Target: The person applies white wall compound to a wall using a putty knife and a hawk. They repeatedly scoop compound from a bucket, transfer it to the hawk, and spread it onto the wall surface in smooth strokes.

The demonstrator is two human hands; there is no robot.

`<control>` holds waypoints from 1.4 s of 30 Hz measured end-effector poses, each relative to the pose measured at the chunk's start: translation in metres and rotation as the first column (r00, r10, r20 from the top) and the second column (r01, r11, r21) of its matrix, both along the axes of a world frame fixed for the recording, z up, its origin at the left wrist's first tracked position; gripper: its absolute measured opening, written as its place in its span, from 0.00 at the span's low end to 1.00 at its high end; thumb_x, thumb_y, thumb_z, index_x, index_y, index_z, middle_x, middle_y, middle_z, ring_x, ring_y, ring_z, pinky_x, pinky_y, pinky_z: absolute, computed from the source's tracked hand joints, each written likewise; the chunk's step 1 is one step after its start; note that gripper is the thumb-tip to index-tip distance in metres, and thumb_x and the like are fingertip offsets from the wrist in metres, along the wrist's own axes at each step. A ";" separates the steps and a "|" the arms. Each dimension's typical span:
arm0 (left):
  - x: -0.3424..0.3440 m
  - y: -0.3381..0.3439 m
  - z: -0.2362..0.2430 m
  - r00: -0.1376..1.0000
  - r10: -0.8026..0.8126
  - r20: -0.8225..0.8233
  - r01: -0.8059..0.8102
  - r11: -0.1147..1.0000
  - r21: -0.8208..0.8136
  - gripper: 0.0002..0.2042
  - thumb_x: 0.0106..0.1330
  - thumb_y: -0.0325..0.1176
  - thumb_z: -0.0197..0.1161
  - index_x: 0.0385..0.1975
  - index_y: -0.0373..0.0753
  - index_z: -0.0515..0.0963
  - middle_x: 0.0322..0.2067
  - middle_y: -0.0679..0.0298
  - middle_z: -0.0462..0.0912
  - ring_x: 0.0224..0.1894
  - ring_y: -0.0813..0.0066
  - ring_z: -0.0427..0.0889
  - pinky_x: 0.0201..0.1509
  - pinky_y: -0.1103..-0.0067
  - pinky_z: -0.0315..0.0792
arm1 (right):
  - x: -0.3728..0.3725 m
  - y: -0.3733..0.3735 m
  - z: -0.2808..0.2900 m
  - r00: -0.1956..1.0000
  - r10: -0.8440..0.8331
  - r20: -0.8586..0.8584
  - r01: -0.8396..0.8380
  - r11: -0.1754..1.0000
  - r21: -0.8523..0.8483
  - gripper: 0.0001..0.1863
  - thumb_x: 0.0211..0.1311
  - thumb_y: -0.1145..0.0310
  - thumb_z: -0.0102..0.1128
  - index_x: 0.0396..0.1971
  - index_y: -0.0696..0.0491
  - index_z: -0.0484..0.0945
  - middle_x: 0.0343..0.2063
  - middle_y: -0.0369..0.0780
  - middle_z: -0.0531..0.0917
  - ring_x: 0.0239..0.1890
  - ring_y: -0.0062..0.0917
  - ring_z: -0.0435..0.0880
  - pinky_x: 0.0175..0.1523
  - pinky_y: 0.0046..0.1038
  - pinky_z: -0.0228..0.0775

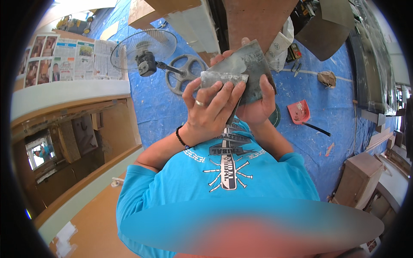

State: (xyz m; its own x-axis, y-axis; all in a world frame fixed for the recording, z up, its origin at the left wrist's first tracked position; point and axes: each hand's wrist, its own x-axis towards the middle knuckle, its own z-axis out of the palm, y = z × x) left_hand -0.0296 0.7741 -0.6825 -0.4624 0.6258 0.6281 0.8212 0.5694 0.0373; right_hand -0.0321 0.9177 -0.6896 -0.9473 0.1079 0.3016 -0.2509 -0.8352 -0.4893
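Note:
My left hand (211, 105), with a ring and a beaded bracelet, is closed on a flat grey spreader blade (223, 77), its fingers laid over the blade's face. Pale smears mark the blade's upper edge. Behind it, my right hand (257, 107) grips a larger dark grey plate (257, 64), tilted, with its thumb on the near face and fingertips showing past the far edge. Whitish paste is smeared over part of the plate. Blade and plate overlap in front of my chest; whether they touch is hard to tell.
Blue sheeting (318, 146) covers the floor. A fan (148, 62) stands ahead to the left, near a newspaper-covered surface (73, 60). To the right lie a red dustpan (298, 112) and a crumpled brown bag (327, 79). A wooden box (358, 178) sits farther right.

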 end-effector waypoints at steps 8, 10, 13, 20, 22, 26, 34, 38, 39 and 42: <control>-0.002 -0.002 0.001 0.998 -0.056 0.039 0.057 0.998 -0.016 0.33 0.43 0.31 0.68 0.58 0.41 0.83 0.50 0.67 0.81 0.49 0.71 0.80 0.70 0.58 0.56 | -0.011 0.005 -0.006 0.987 -0.127 -0.103 0.123 0.991 -0.048 0.42 0.73 0.43 0.43 0.77 0.54 0.48 0.63 0.51 0.70 0.69 0.46 0.66 0.71 0.47 0.62; -0.003 -0.002 0.001 0.997 0.003 0.076 -0.007 0.999 0.046 0.34 0.43 0.30 0.68 0.58 0.40 0.83 0.49 0.67 0.82 0.49 0.70 0.80 0.69 0.58 0.57 | -0.007 -0.001 -0.006 0.993 -0.102 -0.065 0.101 0.995 -0.008 0.42 0.73 0.42 0.43 0.77 0.54 0.48 0.64 0.51 0.69 0.69 0.45 0.66 0.71 0.47 0.63; -0.005 -0.002 0.001 0.991 -0.009 0.134 0.001 0.998 0.058 0.35 0.41 0.27 0.67 0.59 0.40 0.82 0.49 0.66 0.82 0.50 0.70 0.80 0.67 0.60 0.59 | 0.001 -0.008 -0.007 0.991 -0.118 0.065 0.119 0.993 0.001 0.44 0.72 0.40 0.42 0.77 0.54 0.48 0.64 0.52 0.69 0.70 0.44 0.66 0.71 0.46 0.62; -0.014 0.002 0.000 0.976 0.037 0.216 -0.066 0.990 0.126 0.31 0.47 0.31 0.67 0.58 0.39 0.82 0.48 0.65 0.82 0.44 0.71 0.78 0.63 0.61 0.62 | -0.006 -0.007 -0.013 0.992 -0.121 0.023 0.118 0.989 0.090 0.45 0.72 0.38 0.41 0.77 0.55 0.46 0.66 0.53 0.68 0.71 0.42 0.65 0.73 0.44 0.59; -0.016 0.004 0.000 0.986 -0.093 0.140 0.075 0.989 0.124 0.32 0.45 0.31 0.68 0.59 0.39 0.81 0.48 0.64 0.82 0.44 0.68 0.77 0.61 0.62 0.63 | -0.006 -0.007 -0.014 0.992 -0.119 0.035 0.116 0.990 0.084 0.46 0.72 0.38 0.42 0.78 0.55 0.46 0.67 0.53 0.67 0.72 0.42 0.65 0.74 0.44 0.57; -0.015 0.008 0.003 0.989 -0.059 0.133 0.037 0.986 0.163 0.36 0.43 0.30 0.68 0.61 0.39 0.79 0.49 0.64 0.81 0.43 0.66 0.76 0.60 0.63 0.63 | -0.006 -0.008 -0.014 0.991 -0.131 -0.002 0.130 0.980 0.152 0.45 0.74 0.38 0.41 0.78 0.54 0.45 0.68 0.51 0.66 0.73 0.42 0.63 0.78 0.45 0.51; -0.019 0.010 0.007 0.975 -0.048 0.217 0.004 0.980 0.197 0.34 0.44 0.26 0.66 0.60 0.36 0.80 0.47 0.61 0.80 0.44 0.63 0.75 0.59 0.63 0.64 | -0.006 -0.016 -0.021 0.990 -0.128 0.057 0.118 0.980 0.163 0.46 0.74 0.34 0.41 0.76 0.54 0.48 0.69 0.46 0.66 0.74 0.35 0.62 0.77 0.41 0.53; -0.022 0.009 0.005 0.974 -0.121 0.190 0.086 0.979 0.183 0.31 0.45 0.21 0.65 0.57 0.36 0.82 0.43 0.60 0.80 0.43 0.62 0.77 0.56 0.64 0.65 | -0.008 -0.014 -0.027 0.987 -0.103 0.121 0.121 0.980 -0.159 0.48 0.73 0.33 0.42 0.76 0.57 0.49 0.69 0.45 0.67 0.73 0.33 0.63 0.77 0.39 0.52; -0.022 0.010 0.005 0.973 -0.191 0.129 0.163 0.965 0.206 0.29 0.46 0.18 0.65 0.55 0.36 0.83 0.41 0.60 0.80 0.43 0.62 0.77 0.54 0.65 0.66 | -0.008 -0.014 -0.028 0.989 -0.114 0.090 0.114 0.993 -0.005 0.49 0.72 0.31 0.41 0.76 0.56 0.49 0.69 0.45 0.66 0.73 0.33 0.63 0.77 0.39 0.52; -0.021 0.010 0.005 0.976 -0.026 0.215 -0.030 0.967 0.254 0.31 0.44 0.17 0.64 0.56 0.35 0.83 0.39 0.61 0.80 0.42 0.62 0.78 0.53 0.65 0.67 | -0.009 -0.017 -0.033 0.992 -0.127 0.021 0.113 0.939 0.326 0.51 0.70 0.27 0.39 0.78 0.53 0.47 0.70 0.45 0.65 0.74 0.32 0.62 0.77 0.38 0.52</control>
State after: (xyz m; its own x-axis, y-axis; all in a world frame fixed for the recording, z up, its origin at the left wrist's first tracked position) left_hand -0.0507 0.7842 -0.6776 -0.6048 0.4574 0.6519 0.7767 0.5196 0.3560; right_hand -0.0407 0.9009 -0.7228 -0.9457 0.1252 0.3000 -0.3135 -0.5952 -0.7399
